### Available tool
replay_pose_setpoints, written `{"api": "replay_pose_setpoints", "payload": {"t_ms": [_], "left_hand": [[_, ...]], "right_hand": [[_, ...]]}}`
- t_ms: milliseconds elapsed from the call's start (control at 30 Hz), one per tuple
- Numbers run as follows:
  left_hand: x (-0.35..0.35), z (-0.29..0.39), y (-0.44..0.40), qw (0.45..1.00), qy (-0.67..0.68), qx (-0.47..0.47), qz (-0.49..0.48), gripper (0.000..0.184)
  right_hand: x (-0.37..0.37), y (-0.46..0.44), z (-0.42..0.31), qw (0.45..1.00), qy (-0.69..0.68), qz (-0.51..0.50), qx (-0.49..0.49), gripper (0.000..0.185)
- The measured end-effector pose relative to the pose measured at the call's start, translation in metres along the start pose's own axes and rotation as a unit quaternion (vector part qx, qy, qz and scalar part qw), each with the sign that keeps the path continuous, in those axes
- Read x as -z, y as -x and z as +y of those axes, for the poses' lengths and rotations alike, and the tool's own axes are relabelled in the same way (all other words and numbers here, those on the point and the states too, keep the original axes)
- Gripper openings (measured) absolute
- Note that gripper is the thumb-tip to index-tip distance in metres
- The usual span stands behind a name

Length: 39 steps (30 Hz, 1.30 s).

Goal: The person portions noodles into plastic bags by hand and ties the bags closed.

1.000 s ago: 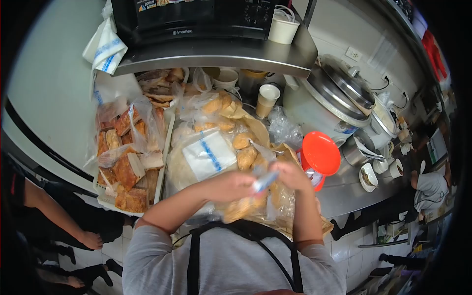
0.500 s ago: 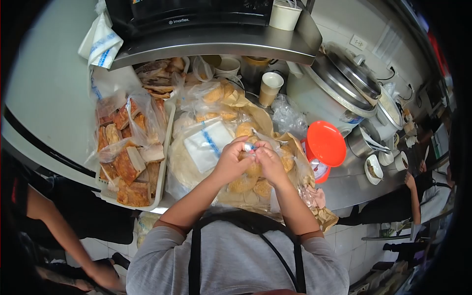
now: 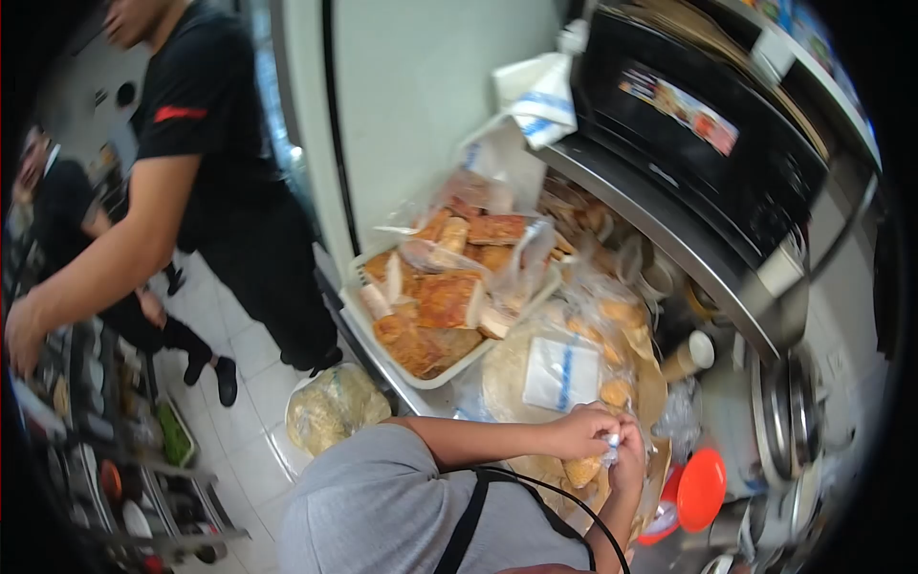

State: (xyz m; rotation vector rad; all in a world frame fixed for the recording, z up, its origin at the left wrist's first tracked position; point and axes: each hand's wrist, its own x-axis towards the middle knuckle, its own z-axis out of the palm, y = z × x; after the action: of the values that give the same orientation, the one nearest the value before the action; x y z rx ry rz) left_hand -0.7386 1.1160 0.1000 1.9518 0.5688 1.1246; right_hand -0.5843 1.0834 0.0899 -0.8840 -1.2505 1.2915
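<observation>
My left hand [image 3: 581,430] and my right hand [image 3: 629,461] meet over the counter, fingers pinched around the gathered neck of a clear plastic bag. A small white and blue bit shows between the fingertips. Below them, a golden, crumbly-looking round food piece [image 3: 581,470] shows; whether it is inside that bag I cannot tell. A folded white plastic bag with a blue stripe [image 3: 561,373] lies just beyond my left hand, on top of a clear bag of pale, flat rounds [image 3: 505,368]. More golden rounds in plastic and brown paper [image 3: 652,383] surround my hands.
A pale crate [image 3: 444,378] holds roasted meat slabs [image 3: 448,301]. A black oven [image 3: 703,134] stands on a steel shelf [image 3: 660,249]. Nearby are a paper cup [image 3: 690,356], a red scale [image 3: 701,490] and a large cooker [image 3: 779,411]. Co-workers [image 3: 215,182] stand at left.
My view has swung left and tilted, bringing the co-workers and floor into sight. My hands stay together at the bag's neck.
</observation>
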Motion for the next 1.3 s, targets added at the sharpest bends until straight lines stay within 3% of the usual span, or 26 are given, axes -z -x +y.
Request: {"api": "replay_pose_setpoints", "payload": {"t_ms": [67,267,367,467,567,633,700,733,767,800,833,900,967,1067,1167,1233,1300], "left_hand": [[0.005,0.002,0.000,0.990,-0.070,-0.092,0.084,0.010],[0.013,0.005,0.006,0.995,-0.013,0.053,0.089,0.012],[0.006,-0.002,0.013,0.987,0.078,0.105,0.091,0.012],[-0.002,-0.009,0.017,0.959,0.253,0.129,0.004,0.012],[-0.005,-0.013,0.023,0.937,0.304,0.162,-0.049,0.010],[-0.006,-0.013,0.026,0.971,0.163,0.168,-0.058,0.004],[-0.006,-0.010,0.032,0.928,0.329,0.160,-0.072,0.008],[-0.005,-0.015,0.038,0.938,0.296,0.156,-0.087,0.012],[-0.001,-0.009,0.039,0.950,0.252,0.153,-0.105,0.010],[0.001,-0.005,0.038,0.978,0.139,0.108,-0.110,0.010],[-0.002,-0.008,0.040,0.974,0.149,0.134,-0.101,0.009],[-0.009,-0.008,0.041,0.932,0.289,0.204,-0.080,0.008],[-0.013,-0.001,0.037,0.911,0.347,0.215,-0.062,0.009],[-0.012,0.014,0.026,0.890,0.382,0.226,-0.101,0.008],[-0.020,0.034,0.021,0.884,0.417,0.174,-0.121,0.010],[-0.022,0.022,0.024,0.914,0.345,0.172,-0.127,0.012],[-0.019,0.010,0.034,0.944,0.270,0.145,-0.121,0.014]], "right_hand": [[-0.011,0.000,-0.004,0.995,0.083,0.010,0.063,0.015],[-0.054,0.016,-0.019,0.928,0.322,0.056,0.179,0.012],[-0.045,0.016,-0.018,0.932,0.321,0.047,0.161,0.012],[-0.036,0.022,-0.013,0.909,0.392,0.058,0.127,0.012],[-0.038,0.029,-0.021,0.901,0.413,0.040,0.131,0.011],[-0.035,0.032,-0.015,0.886,0.440,0.041,0.140,0.010],[-0.031,0.034,-0.002,0.916,0.380,0.058,0.113,0.010],[-0.031,0.035,-0.003,0.925,0.361,0.075,0.093,0.010],[-0.032,0.036,-0.006,0.950,0.305,0.072,0.014,0.007],[-0.029,0.035,0.011,0.991,0.123,0.060,0.006,0.005],[-0.032,0.035,0.009,0.996,0.071,0.047,-0.008,0.006],[-0.031,0.041,0.018,0.991,0.080,0.101,0.045,0.009],[-0.035,0.048,-0.007,0.951,0.260,0.109,0.125,0.012],[-0.033,0.055,-0.015,0.952,0.252,0.127,0.119,0.013],[-0.035,0.061,-0.027,0.966,0.195,0.159,0.058,0.010],[-0.037,0.055,-0.032,0.917,0.270,0.245,0.160,0.010],[-0.039,0.056,-0.040,0.936,0.216,0.223,0.167,0.011]]}}
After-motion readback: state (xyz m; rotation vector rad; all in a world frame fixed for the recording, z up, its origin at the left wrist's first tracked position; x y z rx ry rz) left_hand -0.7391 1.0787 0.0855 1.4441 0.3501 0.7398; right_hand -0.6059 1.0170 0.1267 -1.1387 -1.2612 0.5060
